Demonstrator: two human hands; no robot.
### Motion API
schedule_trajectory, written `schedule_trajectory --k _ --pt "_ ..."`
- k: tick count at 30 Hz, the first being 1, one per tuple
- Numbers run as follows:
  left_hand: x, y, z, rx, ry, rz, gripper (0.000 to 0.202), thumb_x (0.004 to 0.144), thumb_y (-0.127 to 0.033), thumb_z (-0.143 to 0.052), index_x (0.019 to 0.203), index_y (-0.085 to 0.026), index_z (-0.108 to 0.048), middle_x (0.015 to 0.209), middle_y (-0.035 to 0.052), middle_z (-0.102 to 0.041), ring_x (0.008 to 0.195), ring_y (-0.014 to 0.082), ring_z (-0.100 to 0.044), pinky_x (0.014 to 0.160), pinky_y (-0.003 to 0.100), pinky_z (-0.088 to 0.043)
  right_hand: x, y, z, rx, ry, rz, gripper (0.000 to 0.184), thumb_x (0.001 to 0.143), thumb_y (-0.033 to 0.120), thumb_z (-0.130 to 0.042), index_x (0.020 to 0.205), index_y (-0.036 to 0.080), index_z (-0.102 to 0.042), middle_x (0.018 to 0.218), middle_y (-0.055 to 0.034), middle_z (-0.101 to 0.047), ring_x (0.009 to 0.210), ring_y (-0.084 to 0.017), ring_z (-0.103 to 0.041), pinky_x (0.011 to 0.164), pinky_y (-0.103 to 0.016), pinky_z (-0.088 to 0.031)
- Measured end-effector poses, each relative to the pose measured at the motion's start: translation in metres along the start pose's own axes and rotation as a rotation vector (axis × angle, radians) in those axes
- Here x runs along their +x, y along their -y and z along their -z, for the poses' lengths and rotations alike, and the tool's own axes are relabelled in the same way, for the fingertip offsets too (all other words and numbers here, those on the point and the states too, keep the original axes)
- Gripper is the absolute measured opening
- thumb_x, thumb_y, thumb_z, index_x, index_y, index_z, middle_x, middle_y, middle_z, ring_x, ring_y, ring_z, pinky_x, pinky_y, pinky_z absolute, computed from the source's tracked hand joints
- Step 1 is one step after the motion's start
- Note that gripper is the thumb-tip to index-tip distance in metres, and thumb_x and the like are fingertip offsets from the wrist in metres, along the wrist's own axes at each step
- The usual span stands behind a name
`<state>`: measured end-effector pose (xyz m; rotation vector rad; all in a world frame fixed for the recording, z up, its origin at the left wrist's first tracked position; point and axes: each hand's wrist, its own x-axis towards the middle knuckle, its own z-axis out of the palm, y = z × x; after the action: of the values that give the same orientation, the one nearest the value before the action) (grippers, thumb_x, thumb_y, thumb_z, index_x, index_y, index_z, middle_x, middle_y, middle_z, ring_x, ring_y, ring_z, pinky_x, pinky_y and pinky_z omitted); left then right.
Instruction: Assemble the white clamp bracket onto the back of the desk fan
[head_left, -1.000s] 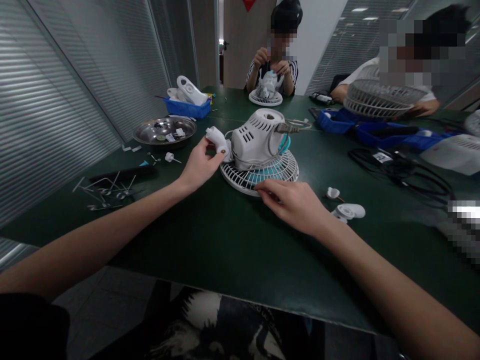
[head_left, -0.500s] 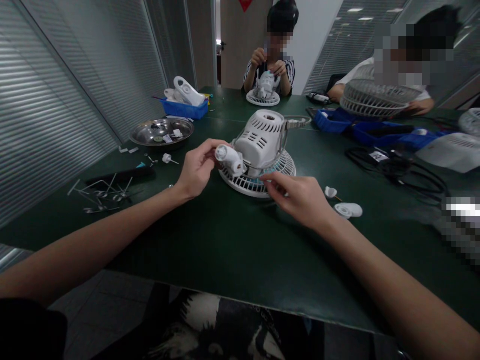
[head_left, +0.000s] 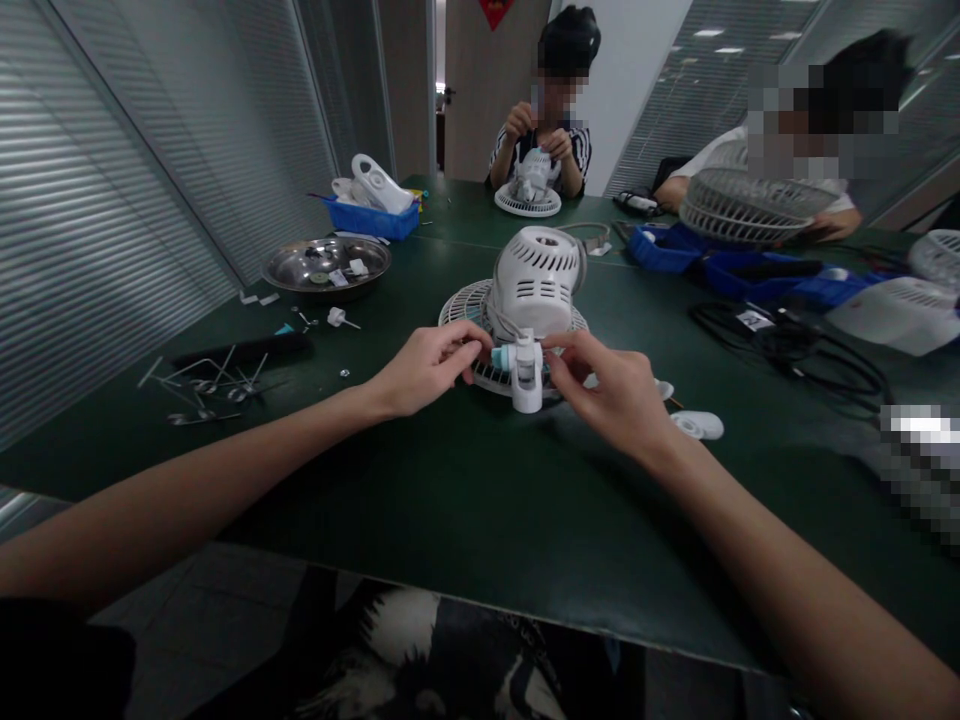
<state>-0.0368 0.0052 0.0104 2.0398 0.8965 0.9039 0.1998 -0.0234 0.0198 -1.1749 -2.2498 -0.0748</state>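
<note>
Now: left hand [head_left: 427, 368] pinches teal collar [head_left: 501, 357] of white neck piece [head_left: 526, 378]. Right hand [head_left: 611, 395] pinches same piece from opposite side, other fingers curled. Piece stands upright, touching near rim of fan grille [head_left: 459, 305], mid-table [head_left: 465, 500], below white motor housing [head_left: 538, 268]. Judgement: light, even grip from both sides works best, piece kept square to housing. Hard to make out: joint between piece and housing, hidden by fingertips; small white parts [head_left: 699, 425] beyond right wrist, blurred.

Green table [head_left: 465, 520], blinds [head_left: 112, 170], door [head_left: 480, 90]
</note>
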Motion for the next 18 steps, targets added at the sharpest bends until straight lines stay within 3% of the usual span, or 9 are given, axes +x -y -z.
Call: schedule_trajectory --k 5,9,18 --pt "0.0008 0.0003 -0.0047 -0.062 0.146 0.107 0.038 0.097 -0.039 -0.032 0.087 -0.012 -0.058 0.083 0.0047 -0.063 0.064 0.0108 -0.059 0.057 0.024 -0.047 -0.0018 0.0004 -0.0016 0.039 -0.019 0.016 0.02 0.089 0.027 -0.048 0.106 0.017 -0.054 0.067 0.002 -0.061 0.054 -0.01 -0.057 0.056 -0.022 -0.042" --pt "0.0016 -0.0011 -0.0057 -0.197 0.22 0.156 0.038 0.097 -0.04 -0.034 0.089 -0.012 -0.057 0.086 0.0055 -0.064 0.068 0.0119 -0.061 0.061 0.026 -0.048 -0.0032 0.0018 -0.0025 0.02 -0.07 0.052 0.017 0.087 0.027 -0.049 0.1 0.016 -0.054 0.065 0.0025 -0.06 0.052 -0.01 -0.057 0.054 -0.022 -0.041" --pt "-0.0003 -0.0045 -0.0089 -0.24 0.19 0.197 0.031 0.097 -0.038 -0.035 0.098 -0.012 -0.053 0.088 0.0053 -0.063 0.068 0.0124 -0.062 0.061 0.027 -0.048 -0.0019 0.0039 -0.002 -0.051 0.036 0.058 0.023 0.094 0.031 -0.041 0.107 0.015 -0.051 0.07 -0.0006 -0.064 0.053 -0.012 -0.056 0.052 -0.023 -0.038"
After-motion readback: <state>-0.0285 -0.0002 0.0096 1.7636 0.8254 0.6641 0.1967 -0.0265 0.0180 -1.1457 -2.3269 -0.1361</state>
